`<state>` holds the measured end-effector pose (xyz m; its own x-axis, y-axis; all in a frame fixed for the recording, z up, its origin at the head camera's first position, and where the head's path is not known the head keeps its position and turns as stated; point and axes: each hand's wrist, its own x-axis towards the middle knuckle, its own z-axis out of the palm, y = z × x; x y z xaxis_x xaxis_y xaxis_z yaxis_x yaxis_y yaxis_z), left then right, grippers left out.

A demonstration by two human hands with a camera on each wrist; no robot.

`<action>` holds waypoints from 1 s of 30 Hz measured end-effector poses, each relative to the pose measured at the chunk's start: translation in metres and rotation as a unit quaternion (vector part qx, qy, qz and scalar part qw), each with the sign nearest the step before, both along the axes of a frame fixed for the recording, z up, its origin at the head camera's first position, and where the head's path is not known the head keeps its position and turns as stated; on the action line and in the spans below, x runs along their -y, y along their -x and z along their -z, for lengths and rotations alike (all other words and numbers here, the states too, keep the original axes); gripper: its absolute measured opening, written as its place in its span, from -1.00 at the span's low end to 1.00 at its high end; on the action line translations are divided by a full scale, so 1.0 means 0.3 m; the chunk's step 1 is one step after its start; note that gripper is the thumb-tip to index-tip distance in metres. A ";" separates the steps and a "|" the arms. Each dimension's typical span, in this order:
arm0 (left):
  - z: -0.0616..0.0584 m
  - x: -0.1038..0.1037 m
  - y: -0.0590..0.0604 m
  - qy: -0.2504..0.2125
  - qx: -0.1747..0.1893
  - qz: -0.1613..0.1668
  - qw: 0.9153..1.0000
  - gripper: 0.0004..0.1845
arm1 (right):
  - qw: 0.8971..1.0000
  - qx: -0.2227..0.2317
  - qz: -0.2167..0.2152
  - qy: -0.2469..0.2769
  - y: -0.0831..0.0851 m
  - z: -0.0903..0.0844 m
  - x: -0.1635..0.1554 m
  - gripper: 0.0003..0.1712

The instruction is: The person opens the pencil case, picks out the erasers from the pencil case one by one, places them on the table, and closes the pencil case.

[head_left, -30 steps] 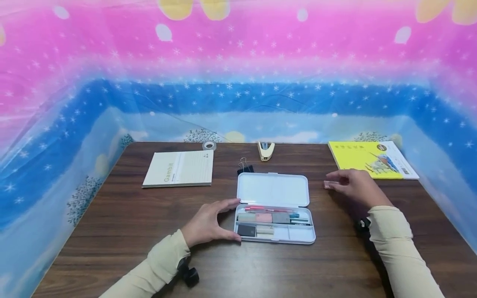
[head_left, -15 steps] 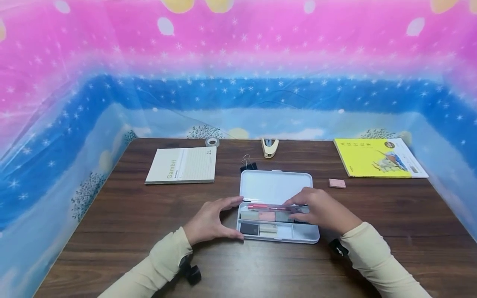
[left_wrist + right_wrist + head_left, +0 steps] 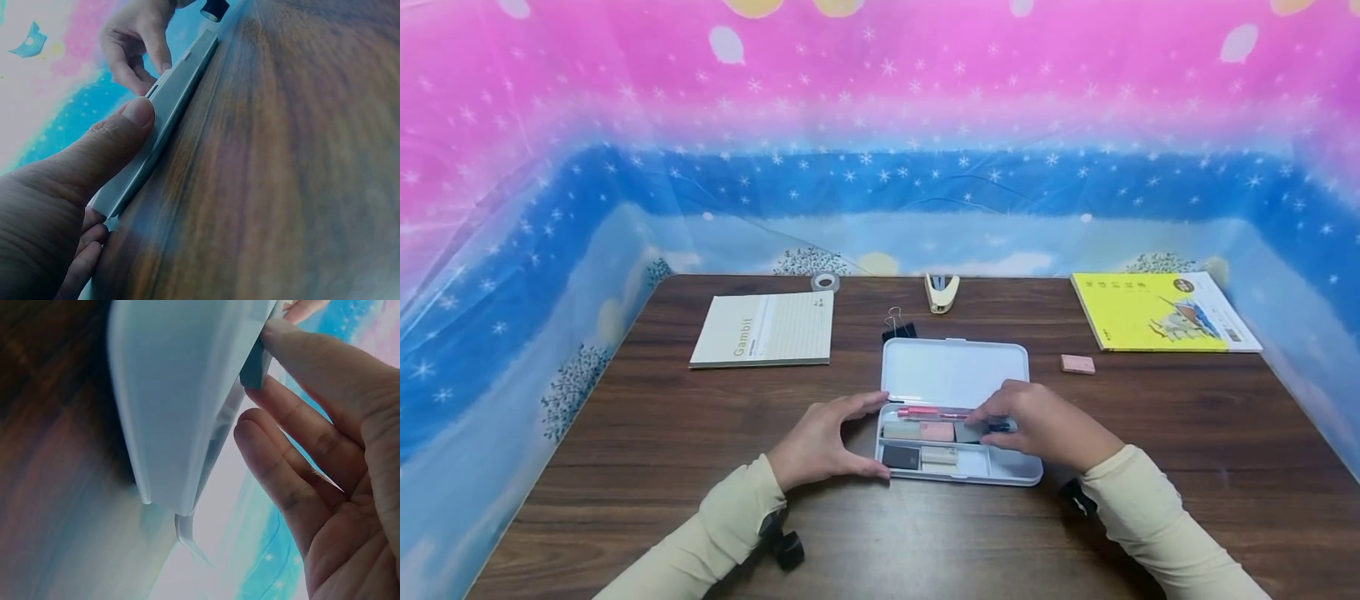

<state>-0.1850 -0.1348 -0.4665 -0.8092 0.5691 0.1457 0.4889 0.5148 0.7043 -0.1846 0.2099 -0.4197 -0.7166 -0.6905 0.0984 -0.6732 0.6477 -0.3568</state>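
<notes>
An open white pencil case (image 3: 955,372) lies on the table, its lid tipped back. My left hand (image 3: 823,446) holds the case's left end, thumb on the front wall (image 3: 172,100) and fingers at the back. Inside the case, my right hand (image 3: 1045,425) pinches a grey block like an eraser (image 3: 253,369) between thumb and fingers. Left of that block lie a pink eraser (image 3: 937,431) and a pale one (image 3: 901,430). Behind them is a red pen (image 3: 925,412). The front compartment has a dark block (image 3: 900,457) and a whitish block (image 3: 938,456). My right fingers hide the case's right part.
A pink eraser (image 3: 1078,364) lies right of the case on the wooden table (image 3: 662,442). Behind stand a black binder clip (image 3: 899,332), a stapler (image 3: 941,293) and a tape roll (image 3: 825,282). A notebook (image 3: 763,329) lies left, a yellow book (image 3: 1161,312) right.
My right hand let go of the pink eraser on the table, moved left into the case and took hold of the grey block. My left hand stayed at the case's left end.
</notes>
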 end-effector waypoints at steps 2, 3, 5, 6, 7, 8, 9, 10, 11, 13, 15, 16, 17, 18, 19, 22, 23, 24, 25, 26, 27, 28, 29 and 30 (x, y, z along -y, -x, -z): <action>0.002 -0.001 0.001 -0.002 -0.004 0.000 1.000 0.05 | 1.000 -0.005 -0.001 -0.004 -0.002 -0.003 0.001 -0.69; 0.002 -0.001 0.001 -0.003 -0.005 0.000 1.000 0.05 | 1.000 -0.008 -0.001 -0.007 -0.004 -0.004 0.002 -0.68; 0.002 -0.002 0.001 -0.002 -0.006 -0.001 1.000 0.05 | 1.000 -0.015 -0.002 -0.011 -0.007 -0.006 0.003 -0.67; 0.002 -0.002 0.001 -0.001 -0.006 -0.002 1.000 0.05 | 1.000 -0.018 -0.003 -0.010 -0.008 -0.008 0.001 -0.67; 0.002 -0.002 0.002 0.000 -0.005 -0.002 1.000 0.06 | 1.000 -0.023 -0.005 -0.006 -0.007 -0.014 -0.002 -0.67; 0.001 -0.002 0.001 0.001 -0.005 -0.002 1.000 0.06 | 1.000 -0.025 -0.001 -0.002 -0.005 -0.019 -0.009 -0.68; 0.001 -0.003 0.001 0.001 -0.003 -0.002 1.000 0.06 | 1.000 -0.026 0.004 0.005 0.000 -0.026 -0.020 -0.68; 0.001 -0.003 0.001 0.002 -0.002 -0.002 1.000 0.06 | 1.000 -0.022 0.013 0.012 0.004 -0.039 -0.037 -0.68; 0.000 -0.003 0.000 0.002 -0.002 -0.002 1.000 0.06 | 0.999 -0.022 0.030 0.018 0.010 -0.051 -0.059 -0.68; 0.000 -0.003 0.000 0.002 -0.002 -0.003 1.000 0.06 | 0.997 -0.016 0.074 0.030 0.026 -0.080 -0.119 -0.68; 0.000 -0.003 0.000 0.002 -0.003 -0.003 1.000 0.06 | 0.992 -0.012 0.123 0.026 0.047 -0.102 -0.202 -0.70; 0.000 -0.004 0.000 0.001 -0.003 -0.002 1.000 0.06 | 0.989 -0.013 0.143 0.020 0.057 -0.110 -0.248 -0.70; 0.001 -0.004 0.001 0.002 -0.004 -0.001 1.000 0.06 | 0.987 -0.018 0.162 0.012 0.070 -0.112 -0.296 -0.70; 0.003 -0.005 0.002 0.002 -0.003 -0.001 1.000 0.06 | 0.984 -0.017 0.179 0.005 0.080 -0.111 -0.344 -0.71; 0.003 -0.005 0.002 0.002 -0.003 0.000 1.000 0.06 | 0.981 -0.020 0.191 -0.002 0.090 -0.105 -0.392 -0.72; 0.005 -0.004 0.001 0.003 -0.003 0.000 1.000 0.07 | 0.975 -0.027 0.219 -0.019 0.114 -0.070 -0.522 -0.73; 0.005 -0.003 0.001 0.004 -0.004 0.000 1.000 0.07 | 0.973 -0.024 0.228 -0.022 0.119 -0.055 -0.558 -0.74; 0.006 -0.003 0.001 0.004 -0.004 -0.001 1.000 0.07 | 0.971 -0.020 0.235 -0.022 0.124 -0.041 -0.587 -0.74; 0.005 -0.002 0.000 0.005 -0.004 -0.002 1.000 0.07 | 0.971 -0.017 0.239 -0.023 0.128 -0.027 -0.611 -0.75; 0.005 -0.002 0.000 0.006 -0.006 -0.003 1.000 0.08 | 0.970 -0.011 0.242 -0.022 0.132 -0.015 -0.631 -0.75; 0.005 -0.003 0.000 0.007 -0.007 -0.004 1.000 0.08 | 0.969 -0.008 0.245 -0.020 0.134 -0.004 -0.644 -0.75; 0.004 -0.003 0.000 0.007 -0.006 -0.004 1.000 0.08 | 0.969 -0.005 0.246 -0.016 0.137 0.005 -0.654 -0.75; 0.004 -0.003 0.000 0.007 -0.007 -0.005 1.000 0.08 | 0.969 0.000 0.245 -0.011 0.140 0.013 -0.661 -0.75; 0.003 -0.004 0.001 0.007 -0.007 -0.006 1.000 0.08 | 0.970 -0.001 0.243 -0.008 0.143 0.020 -0.664 -0.75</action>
<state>-0.1852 -0.1335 -0.4674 -0.8137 0.5620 0.1485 0.4924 0.5306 0.6899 -0.2274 0.4091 -0.4256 -0.9580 -0.2719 0.0915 -0.2866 0.8947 -0.3425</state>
